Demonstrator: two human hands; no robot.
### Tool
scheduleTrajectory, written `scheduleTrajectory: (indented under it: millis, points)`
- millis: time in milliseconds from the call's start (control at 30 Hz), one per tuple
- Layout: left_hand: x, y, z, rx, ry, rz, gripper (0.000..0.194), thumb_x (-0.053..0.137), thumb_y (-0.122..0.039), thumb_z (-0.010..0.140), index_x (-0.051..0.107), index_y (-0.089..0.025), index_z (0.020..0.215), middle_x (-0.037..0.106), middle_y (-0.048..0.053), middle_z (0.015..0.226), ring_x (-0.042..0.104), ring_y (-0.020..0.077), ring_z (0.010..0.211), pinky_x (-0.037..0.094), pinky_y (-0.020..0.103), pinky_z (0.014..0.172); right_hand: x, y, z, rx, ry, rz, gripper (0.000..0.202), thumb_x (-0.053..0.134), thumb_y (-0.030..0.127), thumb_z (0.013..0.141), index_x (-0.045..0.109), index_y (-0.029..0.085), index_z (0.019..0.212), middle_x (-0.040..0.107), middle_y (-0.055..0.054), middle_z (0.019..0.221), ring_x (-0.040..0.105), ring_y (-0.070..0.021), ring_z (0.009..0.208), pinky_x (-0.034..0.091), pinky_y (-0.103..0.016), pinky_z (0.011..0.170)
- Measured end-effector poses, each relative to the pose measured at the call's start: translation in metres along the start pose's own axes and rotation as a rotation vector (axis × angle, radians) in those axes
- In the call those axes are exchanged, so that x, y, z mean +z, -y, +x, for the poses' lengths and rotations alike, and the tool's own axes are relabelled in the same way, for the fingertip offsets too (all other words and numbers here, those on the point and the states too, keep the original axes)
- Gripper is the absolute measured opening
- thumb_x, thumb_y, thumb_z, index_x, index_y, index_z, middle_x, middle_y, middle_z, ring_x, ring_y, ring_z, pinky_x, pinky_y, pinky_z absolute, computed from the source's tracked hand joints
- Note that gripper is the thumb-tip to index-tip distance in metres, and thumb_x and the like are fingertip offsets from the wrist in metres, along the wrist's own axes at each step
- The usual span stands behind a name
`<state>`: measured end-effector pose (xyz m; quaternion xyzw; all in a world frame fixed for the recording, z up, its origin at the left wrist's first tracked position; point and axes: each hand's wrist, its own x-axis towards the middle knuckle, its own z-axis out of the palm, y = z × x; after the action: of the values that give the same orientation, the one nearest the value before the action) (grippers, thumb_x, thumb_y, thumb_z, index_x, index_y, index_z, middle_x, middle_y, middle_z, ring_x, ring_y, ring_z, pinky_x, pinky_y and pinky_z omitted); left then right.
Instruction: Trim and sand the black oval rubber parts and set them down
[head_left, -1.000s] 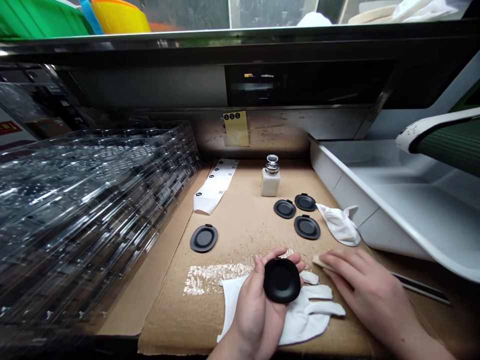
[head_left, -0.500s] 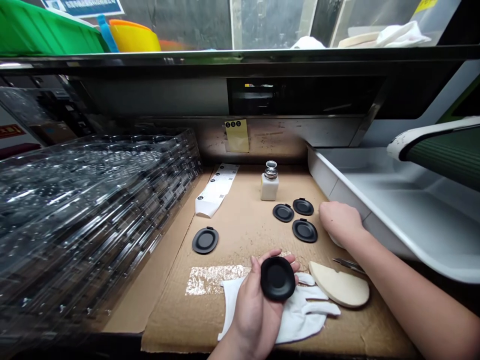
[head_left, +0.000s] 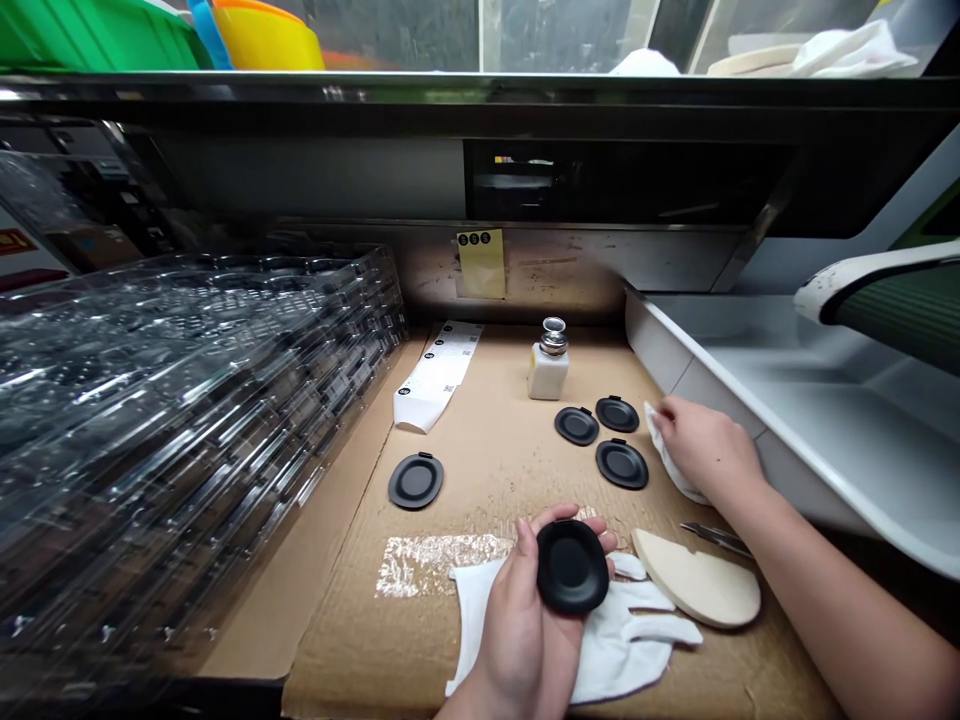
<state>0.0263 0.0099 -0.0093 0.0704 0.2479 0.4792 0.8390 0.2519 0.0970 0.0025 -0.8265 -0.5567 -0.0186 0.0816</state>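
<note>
My left hand point(head_left: 517, 625), palm up at the lower middle, holds a round black plastic cap-like piece point(head_left: 572, 567) with a recessed centre, thumb at its left edge and fingers behind it. On the right, my right hand point(head_left: 709, 450) pinches a white cloth point(head_left: 661, 440) beside the white tray. Left of that cloth lie three flat black pieces, each with a small tab; one of them is the nearest black piece point(head_left: 622, 464). Another black piece point(head_left: 416, 481) lies alone at the left. A white cotton glove point(head_left: 630, 640) lies under and beside my left hand.
Behind the pieces stands a white pump bottle point(head_left: 548, 370). A label strip point(head_left: 439, 375) lies left of it. Tweezers point(head_left: 716, 538) and a cream half-round pad point(head_left: 697, 580) lie at right. Clear plastic trays point(head_left: 225, 400) are stacked left; a white tray point(head_left: 817, 440) borders the right.
My right hand, formerly closed low by the tray, has lifted a little and now shows the white cloth between its fingers. My left hand still holds the black piece. The view has shifted slightly.
</note>
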Motion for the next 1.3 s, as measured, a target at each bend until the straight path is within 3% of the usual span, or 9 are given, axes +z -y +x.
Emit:
scheduleTrajectory:
  millis: [167, 300, 400, 533, 767, 900, 1033, 1200, 1300]
  points:
    - [-0.007, 0.002, 0.004, -0.004, 0.019, -0.019, 0.040, 0.042, -0.046, 0.083, 0.058, -0.012, 0.098, 0.066, 0.015, 0.099, 0.061, 0.0243, 0.094, 0.038, 0.039, 0.089, -0.016, 0.011, 0.020, -0.105, -0.172, 0.293, 0.031, 0.035, 0.038, 0.092, 0.051, 0.014, 0.104, 0.059, -0.003, 0.089, 0.057, -0.0104, 0.073, 0.048, -0.028, 0.066]
    - [-0.009, 0.002, 0.007, -0.015, 0.026, -0.040, 0.039, 0.043, -0.045, 0.083, 0.059, -0.013, 0.097, 0.066, 0.015, 0.099, 0.061, 0.0245, 0.093, 0.039, 0.038, 0.087, -0.038, 0.042, 0.053, -0.223, -0.210, 0.374, 0.031, 0.038, 0.039, 0.091, 0.051, 0.014, 0.105, 0.058, -0.003, 0.091, 0.057, -0.0110, 0.075, 0.049, -0.028, 0.065]
    - [-0.012, 0.003, 0.010, -0.019, 0.026, -0.046, 0.039, 0.043, -0.046, 0.083, 0.061, -0.013, 0.095, 0.067, 0.016, 0.097, 0.062, 0.0250, 0.091, 0.039, 0.038, 0.086, -0.053, 0.073, 0.077, -0.301, -0.164, 0.310, 0.028, 0.050, 0.039, 0.085, 0.057, 0.014, 0.095, 0.059, -0.002, 0.090, 0.057, -0.0131, 0.080, 0.048, -0.031, 0.071]
    - [-0.017, 0.005, 0.014, 0.000, 0.039, -0.054, 0.042, 0.041, -0.048, 0.082, 0.063, -0.013, 0.093, 0.068, 0.016, 0.094, 0.063, 0.0252, 0.088, 0.041, 0.037, 0.081, -0.059, 0.107, 0.099, -0.353, -0.044, 0.187, 0.025, 0.051, 0.037, 0.085, 0.057, 0.015, 0.093, 0.059, -0.002, 0.091, 0.057, -0.0124, 0.080, 0.048, -0.032, 0.072]
    - [-0.018, 0.005, 0.015, -0.002, 0.030, -0.063, 0.043, 0.039, -0.047, 0.083, 0.064, -0.013, 0.091, 0.068, 0.016, 0.093, 0.064, 0.0254, 0.086, 0.043, 0.037, 0.079, -0.062, 0.124, 0.108, -0.377, 0.045, 0.074, 0.026, 0.050, 0.037, 0.085, 0.056, 0.014, 0.097, 0.059, -0.003, 0.092, 0.057, -0.0121, 0.079, 0.049, -0.031, 0.070]
    - [-0.015, 0.004, 0.013, -0.007, 0.016, -0.073, 0.041, 0.038, -0.046, 0.084, 0.062, -0.013, 0.093, 0.068, 0.016, 0.093, 0.063, 0.0256, 0.087, 0.043, 0.038, 0.079, -0.077, 0.108, 0.083, -0.343, -0.054, 0.059, 0.025, 0.050, 0.039, 0.083, 0.058, 0.016, 0.091, 0.058, -0.003, 0.090, 0.054, -0.0141, 0.080, 0.044, -0.030, 0.067]
    - [-0.013, 0.003, 0.011, -0.010, 0.014, -0.070, 0.040, 0.038, -0.045, 0.085, 0.060, -0.013, 0.095, 0.068, 0.016, 0.093, 0.063, 0.0256, 0.088, 0.043, 0.040, 0.081, -0.084, 0.082, 0.020, -0.409, -0.043, 0.053, 0.017, 0.056, 0.037, 0.075, 0.062, 0.022, 0.071, 0.058, 0.000, 0.079, 0.053, -0.0153, 0.073, 0.032, -0.025, 0.054]
    - [-0.012, 0.004, 0.009, 0.005, 0.060, -0.078, 0.039, 0.037, -0.042, 0.086, 0.060, -0.012, 0.098, 0.067, 0.014, 0.095, 0.061, 0.0242, 0.090, 0.041, 0.040, 0.086, -0.060, 0.063, -0.068, -0.599, 0.154, 0.105, 0.011, 0.060, 0.027, 0.073, 0.058, 0.025, 0.062, 0.056, 0.005, 0.068, 0.052, -0.0090, 0.060, 0.031, -0.022, 0.052]
    - [-0.013, 0.006, 0.009, 0.054, 0.089, -0.077, 0.038, 0.036, -0.037, 0.088, 0.060, -0.010, 0.099, 0.065, 0.014, 0.100, 0.058, 0.0226, 0.097, 0.039, 0.038, 0.089, -0.034, 0.065, -0.097, -0.668, 0.097, 0.202, 0.008, 0.056, 0.026, 0.078, 0.057, 0.027, 0.071, 0.055, 0.006, 0.071, 0.053, -0.0084, 0.063, 0.032, -0.021, 0.054]
